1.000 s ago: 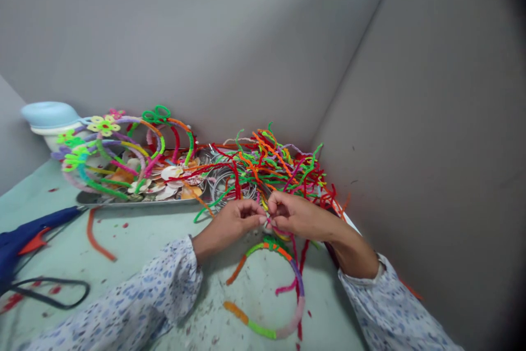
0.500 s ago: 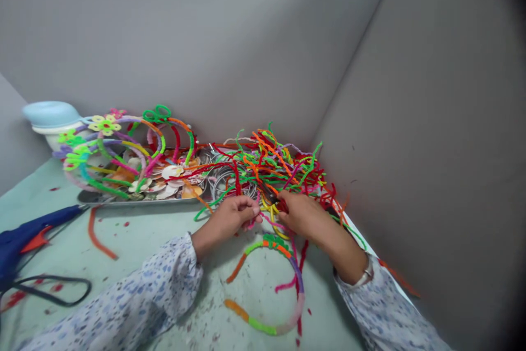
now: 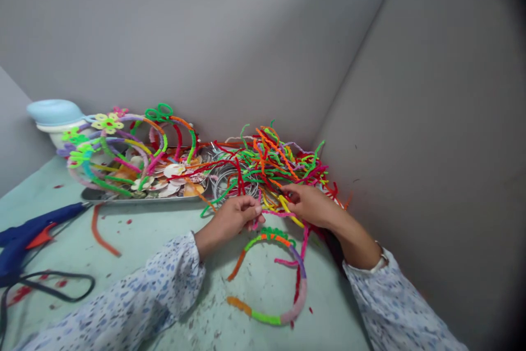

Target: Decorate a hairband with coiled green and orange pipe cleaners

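My left hand (image 3: 236, 215) pinches a pink pipe cleaner (image 3: 277, 213) between thumb and fingers; the strand runs right toward my other hand. At the near edge of the pipe cleaner heap, my right hand (image 3: 310, 206) has its fingers drawn together by a small dark object. What they hold is mostly hidden. Yellow curved pieces (image 3: 293, 218) lie just beneath those fingers. Below both hands rests an open hoop (image 3: 303, 288) wrapped in orange, green, purple and pink, with a green looped decoration (image 3: 274, 232) on top.
Behind my hands is a pile of coloured pipe cleaners (image 3: 279, 162) beside wire coils (image 3: 232, 181). A metal tray (image 3: 143, 201) holds shells and several flower-topped hoops. At left are a blue glue gun (image 3: 41, 228), its cord, and a blue-lidded container (image 3: 57, 115). Grey walls stand behind and right.
My right hand has shifted slightly right and up, away from my left. The pink pipe cleaner now stretches straighter between them, and the yellow pieces have moved right. My left hand keeps its pinch.
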Tool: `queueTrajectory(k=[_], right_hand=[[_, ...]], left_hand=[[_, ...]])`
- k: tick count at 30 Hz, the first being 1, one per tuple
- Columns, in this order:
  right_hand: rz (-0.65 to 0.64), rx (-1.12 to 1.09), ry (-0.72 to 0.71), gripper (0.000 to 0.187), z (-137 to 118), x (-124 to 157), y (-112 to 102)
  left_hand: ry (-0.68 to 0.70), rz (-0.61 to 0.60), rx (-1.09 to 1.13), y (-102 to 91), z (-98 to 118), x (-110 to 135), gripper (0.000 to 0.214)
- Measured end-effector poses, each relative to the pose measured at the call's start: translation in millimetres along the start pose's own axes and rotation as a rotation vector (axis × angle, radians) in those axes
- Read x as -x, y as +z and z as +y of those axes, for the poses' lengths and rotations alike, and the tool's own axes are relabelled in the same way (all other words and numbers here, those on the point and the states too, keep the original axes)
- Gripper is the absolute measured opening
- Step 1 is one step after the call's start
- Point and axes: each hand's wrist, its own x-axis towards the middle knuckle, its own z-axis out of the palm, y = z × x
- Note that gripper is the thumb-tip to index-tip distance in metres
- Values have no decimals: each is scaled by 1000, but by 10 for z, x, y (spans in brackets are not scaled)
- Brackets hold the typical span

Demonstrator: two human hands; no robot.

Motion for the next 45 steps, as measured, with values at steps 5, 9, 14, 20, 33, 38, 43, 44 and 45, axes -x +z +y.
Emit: queueTrajectory(k=[5,9,14,20,33,38,43,44,45], right_hand=[[-94,-128,-96,51,51,26,-47],[4,-63,-142,41,-19,32,15],[126,-220,-277,44,-103,-18,109],[245,-503,-246,48,-64,-132,235],[121,-1255,2,27,-116,-64,5],[131,-1519,115,22,50,-94,-40],[179,-1640,129,20,8,-3,-194],[195,-1657,135,21,-13,15,-217],[213,-1672,145,22,-32,30,-234]], left_hand=[[-17,-1,21,17,33,27,26],[-14,-6,17,6,15,29,25],[4,-22,32,-2,1,18,24],[36,-71,41,35,25,45,22],[122,-18,-15,76,-17,51,18],[71,63,100,86,2,21,21],[58,76,119,67,-22,3,21],[57,83,114,62,-28,0,21],[56,90,106,56,-31,-2,21]])
